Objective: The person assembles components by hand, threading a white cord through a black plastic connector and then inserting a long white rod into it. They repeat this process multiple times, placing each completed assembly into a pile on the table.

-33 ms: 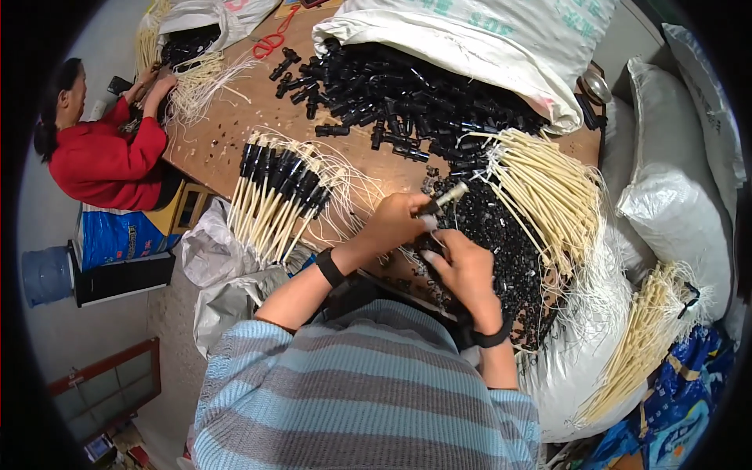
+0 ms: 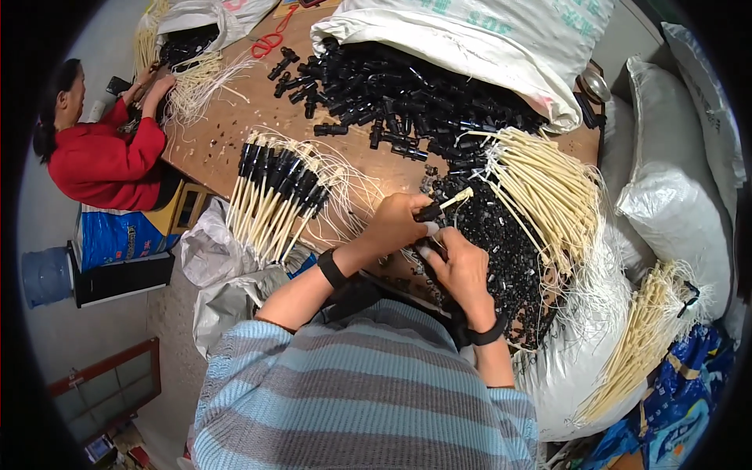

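Between the thumb and fingers of my left hand (image 2: pixel 398 223) is a black plastic fitting (image 2: pixel 428 212), with a short cream tube (image 2: pixel 457 197) sticking out of it up to the right. My right hand (image 2: pixel 465 268) is closed just below and right of it, fingertips close to the left hand's. Whatever the right fingers pinch is hidden. Something white shows at the left thumb. Under and beyond both hands spreads a heap of small black parts (image 2: pixel 509 258). Left of them lies a row of cream tubes with black fittings (image 2: pixel 282 184) and loose white strings.
Black fittings (image 2: pixel 376 86) spill from a white woven sack (image 2: pixel 478 47) at the back. A bundle of cream tubes (image 2: pixel 540 192) lies right, near full sacks (image 2: pixel 674 172). Red scissors (image 2: pixel 270 41) lie at the far left. A person in red (image 2: pixel 110 160) works at the table's left side.
The fitting and tube have turned slightly in my left hand, and more of the black fitting shows. My right hand has shifted a little to the left.
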`<state>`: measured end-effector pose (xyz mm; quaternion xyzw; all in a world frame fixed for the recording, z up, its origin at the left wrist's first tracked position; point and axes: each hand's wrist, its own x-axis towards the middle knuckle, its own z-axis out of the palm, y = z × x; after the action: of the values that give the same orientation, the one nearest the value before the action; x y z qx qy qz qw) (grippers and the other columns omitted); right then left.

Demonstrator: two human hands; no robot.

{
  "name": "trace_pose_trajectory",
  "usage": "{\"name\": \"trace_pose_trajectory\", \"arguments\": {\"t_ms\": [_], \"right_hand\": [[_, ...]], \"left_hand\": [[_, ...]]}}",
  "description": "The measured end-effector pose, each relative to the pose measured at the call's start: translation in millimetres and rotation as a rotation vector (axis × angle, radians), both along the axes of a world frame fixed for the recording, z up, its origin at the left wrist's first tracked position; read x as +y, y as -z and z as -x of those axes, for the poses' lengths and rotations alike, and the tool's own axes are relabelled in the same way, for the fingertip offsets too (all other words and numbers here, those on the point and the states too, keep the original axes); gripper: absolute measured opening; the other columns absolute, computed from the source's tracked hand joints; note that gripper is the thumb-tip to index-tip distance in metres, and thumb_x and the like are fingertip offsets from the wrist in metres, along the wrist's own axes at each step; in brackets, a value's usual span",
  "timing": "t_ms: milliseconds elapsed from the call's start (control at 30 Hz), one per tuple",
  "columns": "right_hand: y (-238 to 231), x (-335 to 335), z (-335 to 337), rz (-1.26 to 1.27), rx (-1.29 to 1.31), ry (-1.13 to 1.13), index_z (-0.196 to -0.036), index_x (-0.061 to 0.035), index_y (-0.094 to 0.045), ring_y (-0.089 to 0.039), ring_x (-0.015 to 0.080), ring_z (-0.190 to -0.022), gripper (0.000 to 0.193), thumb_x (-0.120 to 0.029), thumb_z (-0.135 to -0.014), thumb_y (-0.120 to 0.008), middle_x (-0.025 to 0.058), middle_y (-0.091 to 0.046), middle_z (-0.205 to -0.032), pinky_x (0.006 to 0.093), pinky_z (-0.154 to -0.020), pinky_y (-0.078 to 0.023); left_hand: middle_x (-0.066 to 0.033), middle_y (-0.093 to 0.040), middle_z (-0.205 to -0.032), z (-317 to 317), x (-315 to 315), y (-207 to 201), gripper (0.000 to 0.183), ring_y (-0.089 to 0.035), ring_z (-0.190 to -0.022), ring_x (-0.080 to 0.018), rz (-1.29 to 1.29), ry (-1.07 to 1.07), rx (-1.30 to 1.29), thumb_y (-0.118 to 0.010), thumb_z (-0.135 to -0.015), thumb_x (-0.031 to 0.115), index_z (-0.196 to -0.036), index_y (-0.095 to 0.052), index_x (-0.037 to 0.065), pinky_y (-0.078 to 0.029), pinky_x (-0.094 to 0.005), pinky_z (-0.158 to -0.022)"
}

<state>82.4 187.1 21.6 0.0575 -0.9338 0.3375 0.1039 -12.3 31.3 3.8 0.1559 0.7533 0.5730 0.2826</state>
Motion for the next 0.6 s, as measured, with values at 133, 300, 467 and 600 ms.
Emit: {"name": "trace_pose_trajectory", "arguments": {"t_ms": [133,300,467,600], "right_hand": [[7,1,-6,0.230,-0.032,0.118,-0.092,-0.0067,-0.070,-0.054,0.0177,-0.048,0.013,-0.011,-0.079,-0.072,0.0091,-0.054,-0.057,0.0296,-0.047,-0.042],[-2,7,-6,0.086,-0.013,0.227,-0.092,-0.0070,-0.069,-0.065,0.0267,-0.056,0.013,-0.006,-0.080,-0.064,0.0135,-0.066,-0.070,0.0342,-0.051,-0.049],[4,7,-4,0.097,0.041,0.220,-0.092,-0.0069,-0.068,-0.065,0.0261,-0.056,0.013,-0.006,-0.079,-0.064,0.0129,-0.066,-0.070,0.0337,-0.051,-0.049],[9,6,-4,0.126,0.057,0.195,-0.091,-0.0065,-0.068,-0.064,0.0259,-0.055,0.013,-0.005,-0.079,-0.065,0.0122,-0.066,-0.069,0.0331,-0.051,-0.049]], "left_hand": [[-0.0150,-0.065,-0.075,-3,-1,3,0.026,-0.064,-0.070,-0.0305,0.060,0.064,0.186,-0.068,-0.068,0.007,-0.094,-0.066,0.003,-0.049,-0.0372,-0.065],[-0.0117,-0.066,-0.092,-5,-5,10,0.032,-0.063,-0.091,-0.0325,0.169,0.078,0.590,-0.061,-0.070,0.000,-0.101,-0.064,0.009,-0.050,-0.0417,-0.075],[-0.0099,-0.066,-0.093,-8,-4,5,0.032,-0.063,-0.093,-0.0307,0.182,0.113,0.696,-0.061,-0.070,-0.001,-0.100,-0.064,0.010,-0.050,-0.0409,-0.076],[-0.0084,-0.066,-0.092,-12,-1,-7,0.030,-0.063,-0.092,-0.0303,0.162,0.138,0.687,-0.061,-0.071,0.000,-0.099,-0.064,0.010,-0.050,-0.0419,-0.075]]}}
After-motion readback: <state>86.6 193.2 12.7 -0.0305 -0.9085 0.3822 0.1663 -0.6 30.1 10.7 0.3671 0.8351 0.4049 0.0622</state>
